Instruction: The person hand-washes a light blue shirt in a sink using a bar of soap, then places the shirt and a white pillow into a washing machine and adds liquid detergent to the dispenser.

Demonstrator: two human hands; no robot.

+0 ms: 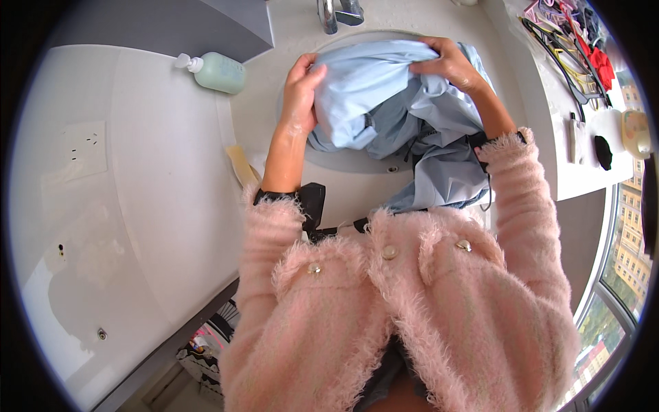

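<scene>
A light blue fabric garment [370, 77] is stretched between my hands over the white washbasin [355, 162]. My left hand [302, 95] grips its left edge, with the thumb on top. At the upper right, my right hand [447, 64] pinches a fold between thumb and fingers. White residue, like suds, shows on both wrists. The lower part of the garment, grey-blue with dark cords, bunches in the basin and hangs over the front rim against my pink jacket [334, 309]. Cloth hides most of the basin's inside.
A chrome faucet [329, 15] stands behind the basin. Left of it lies a pale green pump bottle [219, 72], near a yellowish strip [242, 165]. Several clothes hangers [566, 67] pile on the right ledge, with a black object [603, 152] and a yellowish bottle [637, 134].
</scene>
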